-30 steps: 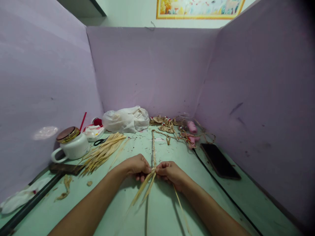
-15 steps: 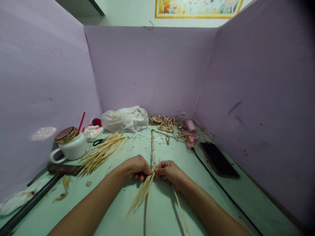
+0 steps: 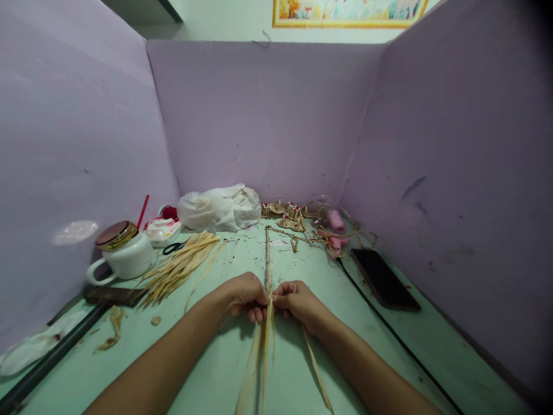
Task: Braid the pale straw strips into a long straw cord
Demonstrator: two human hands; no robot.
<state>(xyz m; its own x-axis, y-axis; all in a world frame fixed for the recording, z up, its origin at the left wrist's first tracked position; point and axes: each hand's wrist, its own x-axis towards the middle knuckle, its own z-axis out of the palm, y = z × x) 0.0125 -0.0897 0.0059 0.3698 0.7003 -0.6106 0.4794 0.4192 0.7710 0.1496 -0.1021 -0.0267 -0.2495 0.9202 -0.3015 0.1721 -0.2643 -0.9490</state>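
A thin braid of straw-coloured fibre runs up the middle of the table, its lower end between my hands. My left hand has its fingers curled and pinches the braid from the left. From the right, my right hand pinches the same spot between thumb and forefinger. Loose fibre strands hang from the pinch toward me, and one separate strand trails below my right hand. What lies inside the curled fingers is partly hidden.
A bundle of fibre strips lies left, near scissors and a white mug. A plastic bag sits at the back. To the right are a phone, a black cable and a pink glue gun.
The loose strands below my hands have swung from lower left to hang nearly straight down, and they are spread apart more. Both hands keep pinching the braid at almost the same place.
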